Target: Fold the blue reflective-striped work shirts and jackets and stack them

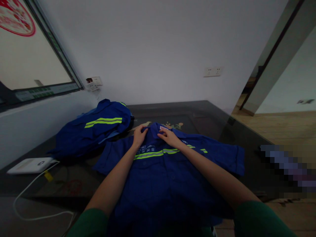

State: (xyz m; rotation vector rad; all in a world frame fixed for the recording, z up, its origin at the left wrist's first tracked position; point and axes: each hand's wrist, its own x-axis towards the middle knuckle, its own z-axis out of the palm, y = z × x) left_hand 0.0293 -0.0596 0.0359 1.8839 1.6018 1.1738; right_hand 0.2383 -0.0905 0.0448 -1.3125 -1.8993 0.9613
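Taking the shirt as the dial's centre and the wall as 12 o'clock, a blue short-sleeved work shirt (153,177) lies spread front up on the dark bench (202,115), its collar towards 12 and its 2 sleeves out to 9 and 3. A yellow-green reflective stripe crosses the chest, with white printed characters just above it.

Both hands are at the collar. The left hand (140,134) touches it from the 11 o'clock side, thumb and fingers bent; the right hand (170,137) touches it near 12, fingers curled just beside a white label (163,128). I cannot tell whether either is pinching the cloth.

At 10 o'clock lies a bunched heap of blue workwear (74,136) with a similar stripe. At 9, near the bench edge, sits a flat white device (28,165) with a white cable (15,201). At 3, a blurred-out object (286,163) cannot be identified. A double wall socket (213,71) is at 1.
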